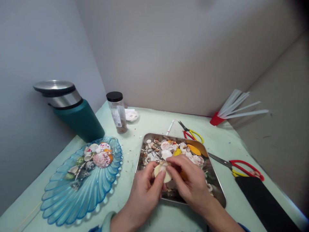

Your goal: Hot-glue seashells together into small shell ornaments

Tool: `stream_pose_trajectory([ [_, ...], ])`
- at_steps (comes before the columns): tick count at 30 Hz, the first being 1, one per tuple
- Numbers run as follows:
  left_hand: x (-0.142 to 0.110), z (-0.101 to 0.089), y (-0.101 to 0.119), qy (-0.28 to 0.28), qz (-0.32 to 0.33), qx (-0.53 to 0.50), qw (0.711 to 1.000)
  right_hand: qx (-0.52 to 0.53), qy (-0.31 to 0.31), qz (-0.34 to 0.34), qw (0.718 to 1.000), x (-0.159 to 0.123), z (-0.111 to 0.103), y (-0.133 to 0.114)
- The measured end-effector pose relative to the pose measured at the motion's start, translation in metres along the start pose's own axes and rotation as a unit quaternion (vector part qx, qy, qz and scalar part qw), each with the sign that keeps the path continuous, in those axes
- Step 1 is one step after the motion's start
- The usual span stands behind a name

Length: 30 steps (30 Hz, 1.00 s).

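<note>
Both hands meet over the near part of a metal tray (218, 188) full of mixed seashells. My left hand (145, 190) and my right hand (189, 180) pinch the same pale cream shell (161, 170) between thumbs and fingertips. The fingers of both hands are curled closed on it. Several white, orange and spotted shells lie in the tray beyond the hands.
A blue shell-shaped glass dish (72, 196) holding several shells lies at the left. Behind it stand a teal flask (72, 111) and a clear black-lidded jar (117, 112). Small pliers (191, 132), red scissors (241, 167), a black pouch (263, 203) and white sticks (238, 108) lie to the right.
</note>
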<state>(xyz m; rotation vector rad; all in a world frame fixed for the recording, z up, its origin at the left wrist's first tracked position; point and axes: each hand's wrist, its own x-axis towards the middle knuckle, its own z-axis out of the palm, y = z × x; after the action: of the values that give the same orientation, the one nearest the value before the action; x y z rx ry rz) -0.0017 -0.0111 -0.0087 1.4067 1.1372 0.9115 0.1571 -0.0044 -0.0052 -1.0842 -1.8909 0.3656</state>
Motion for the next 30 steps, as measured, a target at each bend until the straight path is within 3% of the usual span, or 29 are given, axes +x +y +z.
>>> stream_pose_trajectory([
  [30,-0.0012,-0.001,-0.002,0.012,0.021,0.054,0.998,0.018,0.004,-0.014,1.0,-0.0004,0.0026,0.0021],
])
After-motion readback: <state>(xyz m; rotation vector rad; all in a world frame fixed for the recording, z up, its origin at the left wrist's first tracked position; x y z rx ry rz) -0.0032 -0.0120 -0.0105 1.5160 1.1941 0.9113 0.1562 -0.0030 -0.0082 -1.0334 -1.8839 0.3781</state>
